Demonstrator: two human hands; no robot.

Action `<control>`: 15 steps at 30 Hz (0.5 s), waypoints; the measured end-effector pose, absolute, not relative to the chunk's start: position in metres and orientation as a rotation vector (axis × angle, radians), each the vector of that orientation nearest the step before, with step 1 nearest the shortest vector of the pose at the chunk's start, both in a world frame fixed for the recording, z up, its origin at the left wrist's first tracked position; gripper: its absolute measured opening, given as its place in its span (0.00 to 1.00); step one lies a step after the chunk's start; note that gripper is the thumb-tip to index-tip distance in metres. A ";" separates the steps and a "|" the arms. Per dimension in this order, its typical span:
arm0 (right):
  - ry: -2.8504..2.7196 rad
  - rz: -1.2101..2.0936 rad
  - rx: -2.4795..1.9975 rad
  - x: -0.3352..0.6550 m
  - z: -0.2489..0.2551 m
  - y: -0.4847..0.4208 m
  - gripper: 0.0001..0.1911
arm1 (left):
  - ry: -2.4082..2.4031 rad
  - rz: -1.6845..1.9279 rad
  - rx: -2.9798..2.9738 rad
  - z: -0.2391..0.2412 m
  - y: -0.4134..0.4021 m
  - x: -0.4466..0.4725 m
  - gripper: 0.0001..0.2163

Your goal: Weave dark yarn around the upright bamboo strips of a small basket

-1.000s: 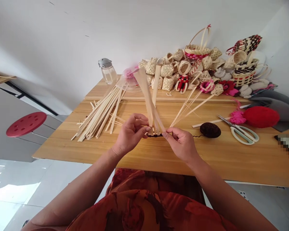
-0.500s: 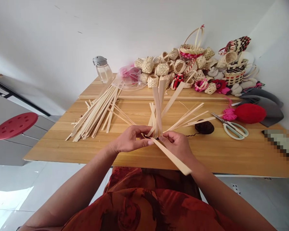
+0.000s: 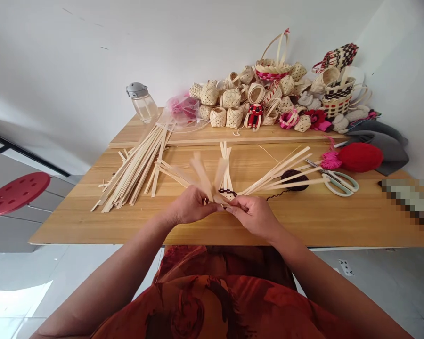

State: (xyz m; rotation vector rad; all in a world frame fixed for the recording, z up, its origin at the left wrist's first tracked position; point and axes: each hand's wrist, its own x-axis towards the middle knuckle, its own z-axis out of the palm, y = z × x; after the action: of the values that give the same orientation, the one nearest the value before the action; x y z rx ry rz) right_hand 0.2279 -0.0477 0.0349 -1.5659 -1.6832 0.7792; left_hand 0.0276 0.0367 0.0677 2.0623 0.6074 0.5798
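Observation:
My left hand (image 3: 188, 207) and my right hand (image 3: 253, 214) pinch a small woven piece (image 3: 227, 192) of pale bamboo strips bound by a dark cord. They hold it just above the wooden table (image 3: 339, 221), near its front edge. Loose strip ends (image 3: 279, 172) fan out from it to the left, up and right; some at the left are blurred by motion. A dark thread runs from the piece to a dark ball of yarn (image 3: 294, 179) at the right.
A bundle of bamboo strips (image 3: 136, 165) lies at the left. Scissors (image 3: 334, 177), a red yarn ball (image 3: 360, 157) and a pink tassel (image 3: 330, 159) lie at the right. Several small woven baskets (image 3: 268, 94) and a glass jar (image 3: 140, 101) stand at the back. A red stool (image 3: 16, 192) is beside the table.
The strips that stood upright have been tipped down and fanned out flat over the table. The long strip over my right hand is gone from there. Both hands sit slightly lower.

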 end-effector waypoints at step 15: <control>-1.894 0.827 -1.433 0.241 0.018 -0.055 0.14 | 0.639 0.417 2.338 0.052 0.037 0.029 0.09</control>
State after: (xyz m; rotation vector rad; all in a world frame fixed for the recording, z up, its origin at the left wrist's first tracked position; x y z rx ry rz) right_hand 0.2413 -0.0547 0.0177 -1.4328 -1.8941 0.8274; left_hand 0.0289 0.0366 0.0519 2.3383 0.6392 0.4170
